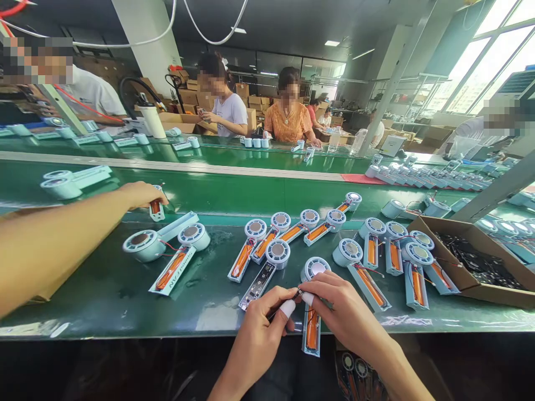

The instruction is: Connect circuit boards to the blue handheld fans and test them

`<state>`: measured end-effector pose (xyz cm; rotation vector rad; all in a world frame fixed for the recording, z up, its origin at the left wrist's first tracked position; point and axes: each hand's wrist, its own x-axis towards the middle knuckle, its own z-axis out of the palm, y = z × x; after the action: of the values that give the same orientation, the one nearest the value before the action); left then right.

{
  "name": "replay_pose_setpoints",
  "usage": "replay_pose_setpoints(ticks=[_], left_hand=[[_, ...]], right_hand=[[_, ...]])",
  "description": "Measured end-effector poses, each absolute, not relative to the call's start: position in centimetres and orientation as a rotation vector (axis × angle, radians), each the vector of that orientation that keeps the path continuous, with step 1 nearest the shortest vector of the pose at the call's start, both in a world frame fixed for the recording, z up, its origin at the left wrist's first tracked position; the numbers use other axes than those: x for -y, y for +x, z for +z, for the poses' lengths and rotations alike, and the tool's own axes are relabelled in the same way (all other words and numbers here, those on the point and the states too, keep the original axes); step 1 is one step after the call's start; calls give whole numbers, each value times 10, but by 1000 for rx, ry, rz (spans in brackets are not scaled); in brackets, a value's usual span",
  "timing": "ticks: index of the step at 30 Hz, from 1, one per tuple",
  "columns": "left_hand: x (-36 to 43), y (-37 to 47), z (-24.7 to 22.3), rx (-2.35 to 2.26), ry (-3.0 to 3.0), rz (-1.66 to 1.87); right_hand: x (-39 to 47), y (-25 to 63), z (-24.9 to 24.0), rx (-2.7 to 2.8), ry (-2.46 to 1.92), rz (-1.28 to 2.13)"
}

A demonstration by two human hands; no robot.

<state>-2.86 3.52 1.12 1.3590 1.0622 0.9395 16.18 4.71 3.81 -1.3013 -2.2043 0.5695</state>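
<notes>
My left hand (267, 323) pinches a narrow dark circuit board (273, 316), mostly hidden by the fingers. The fingertips of my right hand (340, 303) are closed at the board's far end, on something too small to make out. White covers sit on both thumbs. Under my hands lies a light-blue handheld fan (311, 334), its round head away from me and an orange battery showing in its open handle. Just left of it, another fan (278, 253) has a black circuit board (258, 285) lying in its handle.
More open fans (242, 259) lie left and right on the green bench (125, 312). A cardboard box (480, 289) of dark flat pieces stands right. From the left, a co-worker's arm (75, 239) reaches over, its hand at a fan (156, 209). Other people sit beyond the conveyor (251, 189).
</notes>
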Motion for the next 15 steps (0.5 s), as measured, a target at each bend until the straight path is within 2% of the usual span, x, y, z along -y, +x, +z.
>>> replay_pose_setpoints(ticks=[10, 15], left_hand=[[-40, -35, 10, -1031, 1404, 919], [-40, -31, 14, -1080, 1419, 896]], right_hand=[[-48, 158, 36, 2206, -1287, 519], [-52, 160, 41, 2180, -1298, 617]])
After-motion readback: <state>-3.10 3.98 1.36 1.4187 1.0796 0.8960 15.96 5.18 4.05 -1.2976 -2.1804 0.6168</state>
